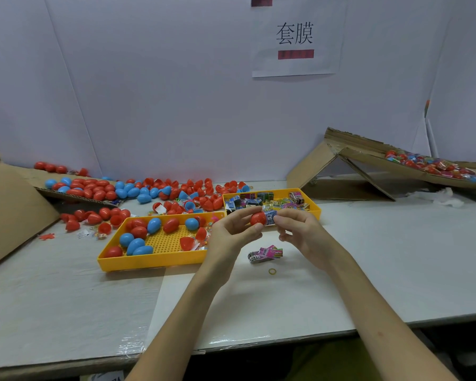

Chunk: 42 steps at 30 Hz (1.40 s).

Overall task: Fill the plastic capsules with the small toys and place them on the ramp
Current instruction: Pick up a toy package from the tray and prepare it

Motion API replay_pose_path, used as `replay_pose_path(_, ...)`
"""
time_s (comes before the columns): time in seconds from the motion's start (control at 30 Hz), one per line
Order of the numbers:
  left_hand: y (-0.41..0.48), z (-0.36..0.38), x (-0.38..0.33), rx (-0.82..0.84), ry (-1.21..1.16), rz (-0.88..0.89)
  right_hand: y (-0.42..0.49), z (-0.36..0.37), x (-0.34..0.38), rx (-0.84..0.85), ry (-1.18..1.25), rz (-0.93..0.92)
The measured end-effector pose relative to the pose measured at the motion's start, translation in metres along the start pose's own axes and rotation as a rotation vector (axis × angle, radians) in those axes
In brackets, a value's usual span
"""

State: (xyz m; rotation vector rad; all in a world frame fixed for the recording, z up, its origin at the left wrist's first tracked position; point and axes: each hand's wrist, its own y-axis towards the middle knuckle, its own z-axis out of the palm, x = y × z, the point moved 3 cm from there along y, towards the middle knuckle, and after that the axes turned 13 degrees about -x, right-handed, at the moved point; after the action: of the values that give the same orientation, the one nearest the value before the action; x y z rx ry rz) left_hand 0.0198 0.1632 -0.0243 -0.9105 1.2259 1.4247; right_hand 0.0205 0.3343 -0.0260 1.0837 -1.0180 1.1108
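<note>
My left hand [232, 229] grips a red capsule [257, 218] above the table's middle. My right hand [300, 229] pinches a small blue-and-white printed wrapper [270, 217] that sits against the capsule's right end. A yellow tray [149, 261] to the left holds red and blue capsules. A second yellow tray [315, 208] behind my hands holds several small printed packets. The cardboard ramp [374, 158] rises at the right, with wrapped capsules [434, 166] lying on its slope.
Loose red and blue capsules [154, 191] are scattered along the back left, some on a cardboard sheet [66, 193]. A small stack of packets [265, 253] and a rubber band [272, 271] lie just in front of my hands. Crumpled white paper [445, 198] sits at the right.
</note>
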Motion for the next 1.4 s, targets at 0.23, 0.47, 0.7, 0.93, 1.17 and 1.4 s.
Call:
replay_pose_path(0.23,0.0016,-0.0012,0.0002,-0.032,0.075,0.044,0.0005,0.0004,-0.0002,0.02,-0.012,-0.001)
replay_pose_path(0.47,0.0015,-0.0007,0.0006,-0.032,0.124,0.095,0.0017,-0.0001,-0.0017,0.039,-0.078,-0.013)
replay_pose_path(0.7,0.0012,0.0006,0.0015,-0.035,0.179,0.133,0.0022,-0.0001,-0.002,-0.019,-0.153,-0.076)
replay_pose_path(0.93,-0.0004,0.001,0.0011,-0.047,0.268,0.2,0.0031,-0.0022,-0.0024,-0.054,-0.164,-0.123)
replay_pose_path(1.17,-0.0002,0.0007,0.0015,-0.08,0.272,0.26,0.0024,-0.0012,-0.0012,-0.068,-0.143,-0.114)
replay_pose_path(1.4,0.001,-0.0033,-0.0024,-0.206,0.248,0.299,-0.0006,0.0027,0.001,-0.075,-0.095,-0.185)
